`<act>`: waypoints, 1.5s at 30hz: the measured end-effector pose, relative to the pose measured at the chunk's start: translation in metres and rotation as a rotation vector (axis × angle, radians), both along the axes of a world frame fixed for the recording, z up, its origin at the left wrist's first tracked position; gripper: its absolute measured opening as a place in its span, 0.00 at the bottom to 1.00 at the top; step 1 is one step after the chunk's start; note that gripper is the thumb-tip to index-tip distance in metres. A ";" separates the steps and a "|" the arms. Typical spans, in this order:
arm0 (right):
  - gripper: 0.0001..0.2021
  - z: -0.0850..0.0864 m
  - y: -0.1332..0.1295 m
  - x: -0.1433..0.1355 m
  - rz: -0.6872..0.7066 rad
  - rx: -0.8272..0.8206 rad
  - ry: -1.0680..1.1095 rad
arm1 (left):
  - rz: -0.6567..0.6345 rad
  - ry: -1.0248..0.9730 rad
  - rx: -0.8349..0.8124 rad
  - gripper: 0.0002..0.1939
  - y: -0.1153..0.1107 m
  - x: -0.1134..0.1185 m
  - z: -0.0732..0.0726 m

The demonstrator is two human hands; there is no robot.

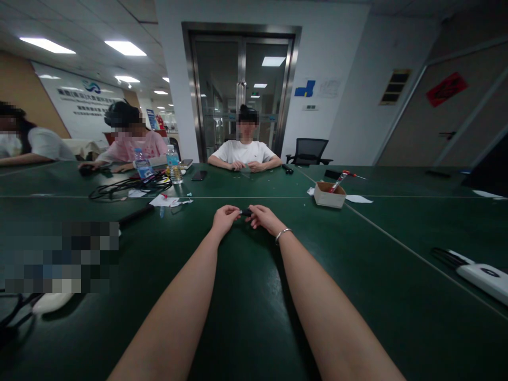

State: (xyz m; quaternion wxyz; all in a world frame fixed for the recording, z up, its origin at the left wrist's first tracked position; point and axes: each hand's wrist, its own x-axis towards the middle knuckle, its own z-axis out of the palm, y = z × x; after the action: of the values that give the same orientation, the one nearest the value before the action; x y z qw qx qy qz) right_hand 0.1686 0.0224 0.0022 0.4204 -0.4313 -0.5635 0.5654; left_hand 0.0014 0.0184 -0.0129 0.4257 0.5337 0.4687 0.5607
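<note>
Head view: just below the frame's centre, over the glossy dark-green table (254, 323), your right hand (262, 218), a silver metal bracelet (282, 236) at its wrist, and your left hand (224, 219) pinch opposite ends of 1 slim black plastic-looking stick (246, 212). Handling looks midway: it's picked up and held in 2 hands, but whether its ends are parted or joined, and what's left, is too small to tell. Its long axis runs roughly left-right, pale tip (241, 212) pointing left. Beyond, right of centre, stands an open pale cardboard box (329, 200).
</note>
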 end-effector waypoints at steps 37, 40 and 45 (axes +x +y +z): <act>0.08 0.000 -0.003 0.004 0.007 -0.026 0.149 | -0.052 0.102 0.071 0.12 0.001 0.000 -0.004; 0.07 -0.001 -0.002 0.004 0.007 -0.027 0.158 | -0.067 0.093 0.058 0.13 0.000 0.000 -0.003; 0.06 -0.003 -0.001 0.005 0.001 -0.033 0.191 | -0.096 0.141 0.087 0.14 0.002 -0.002 -0.007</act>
State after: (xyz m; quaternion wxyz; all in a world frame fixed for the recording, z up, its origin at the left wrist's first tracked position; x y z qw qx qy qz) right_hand 0.1731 0.0217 -0.0006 0.4648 -0.3818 -0.5117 0.6135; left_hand -0.0005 0.0207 -0.0196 0.3946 0.6115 0.4466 0.5205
